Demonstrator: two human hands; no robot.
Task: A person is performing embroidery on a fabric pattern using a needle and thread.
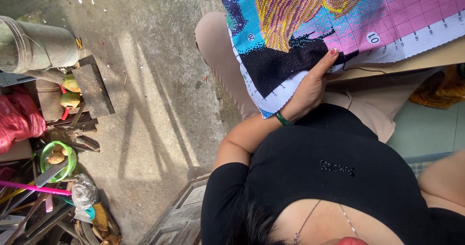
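Note:
A colourful cross-stitch fabric point(339, 17) with pink, blue, yellow and black areas lies over my lap and a board. My left hand point(310, 87), with a green bangle on the wrist and red nail polish, holds the fabric's near edge. Its index finger stretches across the black patch, while the other fingers curl under the cloth. A thin dark thread point(368, 70) trails to the right from that fingertip. Only part of my right arm point(443, 177) shows at the right edge, and its hand is out of view.
A concrete floor point(145, 80) lies to the left. At far left are a metal bucket point(34, 44), a red bag point(19, 116), wooden blocks point(94, 87), a green basket point(58, 160) and assorted clutter. A wooden frame point(179, 216) stands at the bottom.

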